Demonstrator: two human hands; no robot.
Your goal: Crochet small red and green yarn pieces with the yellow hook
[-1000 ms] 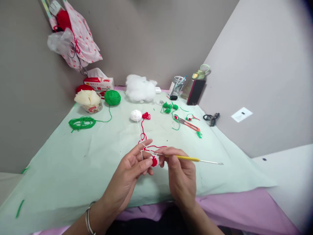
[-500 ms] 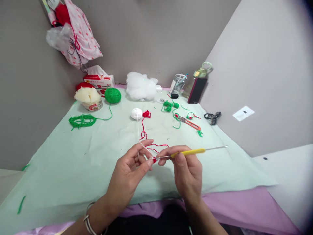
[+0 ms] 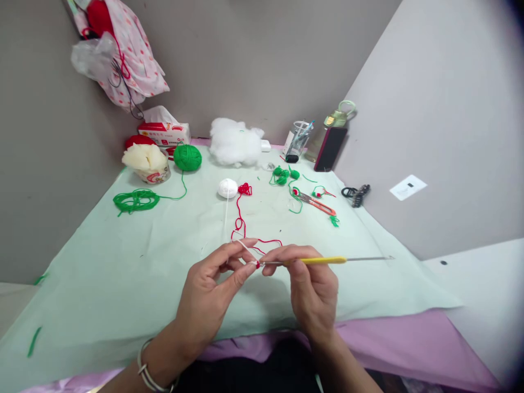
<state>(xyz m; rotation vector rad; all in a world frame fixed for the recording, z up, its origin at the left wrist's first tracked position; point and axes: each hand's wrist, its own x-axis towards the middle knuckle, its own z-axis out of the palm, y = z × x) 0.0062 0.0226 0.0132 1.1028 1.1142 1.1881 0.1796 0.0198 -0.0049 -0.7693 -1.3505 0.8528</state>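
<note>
left hand point(image 3: 213, 289) pinches red piece point(image 3: 257, 265) | right hand point(image 3: 313, 295) grips crochet hook point(image 3: 323, 260), seemingly

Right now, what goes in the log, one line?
left hand: pinches red crochet piece | right hand: holds yellow crochet hook | white yarn ball: on green cloth

**Clearance around hands**

Bare pale-green table cloth point(image 3: 123, 273) lies open left and right of both hands. Ahead, thin red yarn strand point(image 3: 238, 218) and small white yarn ball point(image 3: 227, 188) obstruct centre; red-handled scissors point(image 3: 315, 203) and loose green yarn coil point(image 3: 136, 200) flank it.
</note>
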